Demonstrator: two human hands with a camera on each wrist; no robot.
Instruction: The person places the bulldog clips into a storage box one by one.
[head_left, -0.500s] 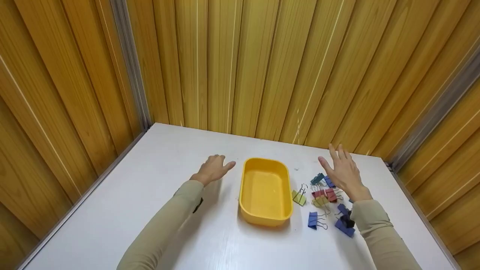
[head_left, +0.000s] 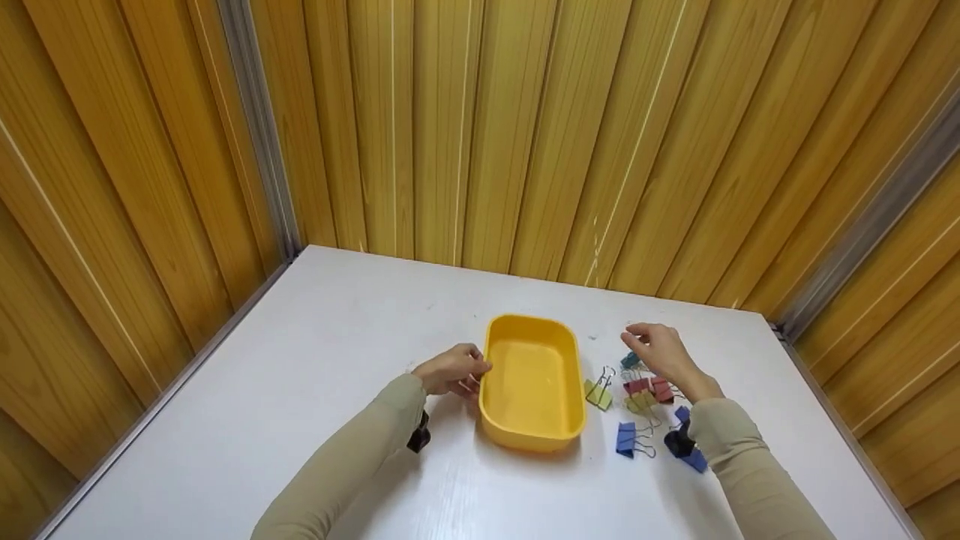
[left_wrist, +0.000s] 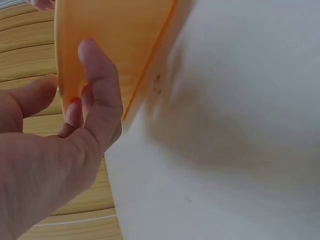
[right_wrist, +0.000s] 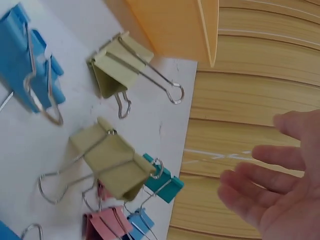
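Note:
A yellow plastic tub (head_left: 532, 444) stands on the white table. My left hand (head_left: 452, 369) holds its left side, the thumb at the rim and the bent fingers along the outer wall, as the left wrist view shows. My right hand (head_left: 664, 354) hovers over the binder clips right of the tub, fingers loosely bent and holding nothing. Beneath and beside it lie a teal clip (head_left: 631, 361), a red clip (head_left: 662, 390) and a yellow-green clip (head_left: 641, 403). Another yellow-green clip (right_wrist: 120, 65) lies close to the tub's right wall.
A blue binder clip (head_left: 625, 440) lies nearer the front, and another blue clip (head_left: 696, 460) is partly hidden by the right wrist's black camera (head_left: 680, 442). Wood-patterned panels (head_left: 510, 150) rise behind the white table (head_left: 360, 300) and on both sides.
My left hand has moved right and toward me, onto the tub's left rim. The right hand has come down and left, its spread fingers now bent. The tub has stayed in place.

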